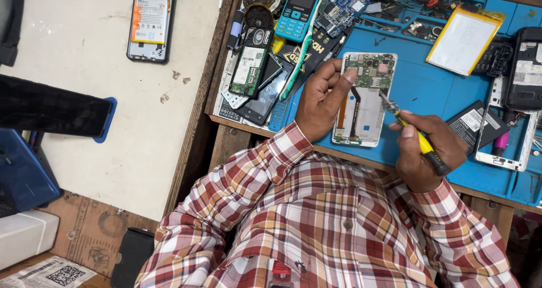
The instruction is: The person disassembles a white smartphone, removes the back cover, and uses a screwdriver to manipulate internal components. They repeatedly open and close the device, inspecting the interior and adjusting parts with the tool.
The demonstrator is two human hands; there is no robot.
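The left hand (pixel 322 99) rests on the blue work mat (pixel 429 79) and grips the left edge of an opened smartphone (pixel 364 99), its fingers curled around the frame with a fingertip lying on the green circuit board (pixel 371 71) at the top. The phone lies back-off and face down — orange flex cable and pale inner plate exposed — between the two hands, on the near part of the mat.

The right hand (pixel 426 150) is closed around a yellow-and-black screwdriver (pixel 415 135), thumb and forefinger pinching the shaft. The metal tip points up and left and meets the phone's right edge, just below the circuit board.

Beyond the right hand, further out on the mat, lies a flat silver battery with a yellow rim (pixel 464 40), and to that hand's right sit a black battery (pixel 474 124), a white phone frame (pixel 508 135) and a dark handset with its back open (pixel 525 68). To the left of the left hand, a heap of parts lies on the bench (pixel 223 135): a black phone with a green board showing (pixel 251 62), a teal keypad phone (pixel 299 11) and a blue circuit board (pixel 339 9) beyond it. Well away on the left, on a pale surface, another open phone with an orange-labelled battery (pixel 149 23) lies alone, and a dark tablet on a blue holder (pixel 53 110) sits nearer.

Both arms wear red-and-cream checked sleeves (pixel 271 175).
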